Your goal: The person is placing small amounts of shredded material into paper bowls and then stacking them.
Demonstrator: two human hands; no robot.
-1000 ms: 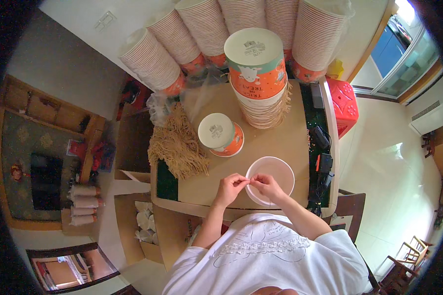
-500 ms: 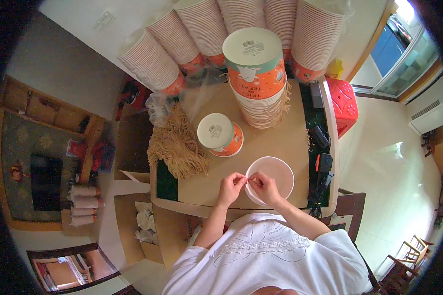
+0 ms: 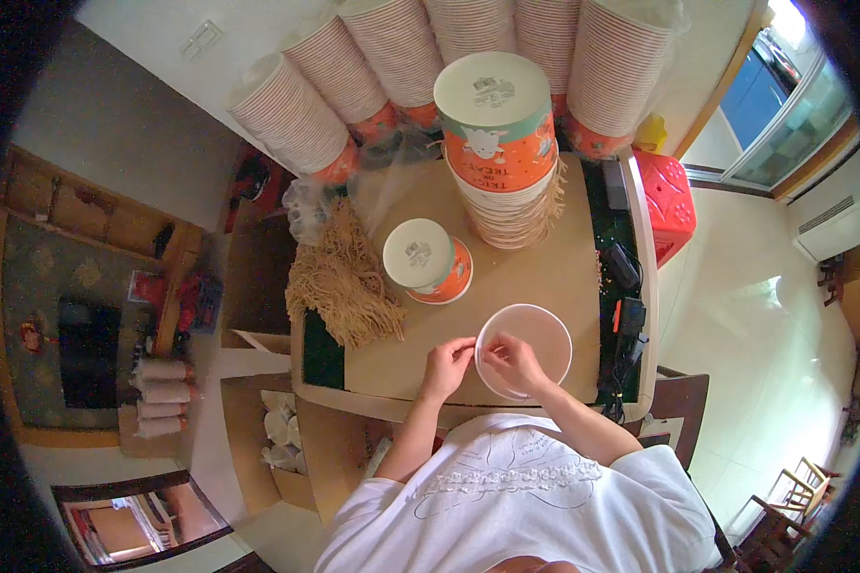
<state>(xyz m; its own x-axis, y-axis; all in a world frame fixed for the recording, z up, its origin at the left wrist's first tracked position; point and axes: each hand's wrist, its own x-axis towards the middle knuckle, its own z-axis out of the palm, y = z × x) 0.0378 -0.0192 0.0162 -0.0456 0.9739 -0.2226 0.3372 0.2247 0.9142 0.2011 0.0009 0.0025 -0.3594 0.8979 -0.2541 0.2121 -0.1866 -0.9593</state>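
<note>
Head camera: a white paper bucket (image 3: 552, 342) is standing upright, mouth up, near the front edge of the table (image 3: 648, 277), close to the person. The left hand (image 3: 449, 366) is resting against the outside of its left rim, with thumb and fingertips bunching close together; whether they are pinching the rim or a small thing, I cannot tell. The right hand (image 3: 510, 361) is leaning over the mouth, its fingers curling nearly closed by the inside of the same wall; what it may be gripping is hiding from view.

Under the bucket, a brown cardboard sheet (image 3: 569, 277) is covering most of the tabletop. Beyond the left hand, an orange-and-green bucket (image 3: 449, 277) is sitting upside down, and a tangled heap of tan cords (image 3: 344, 282) is lying to its left. Farther back, a tall inverted stack of buckets (image 3: 499, 153) is rising, tan cords hanging along its right side. Wrapped stacks (image 3: 392, 57) are lining the far side. Black devices (image 3: 626, 272) are lying along the right edge, and a red stool (image 3: 666, 205) is standing just past it.
</note>
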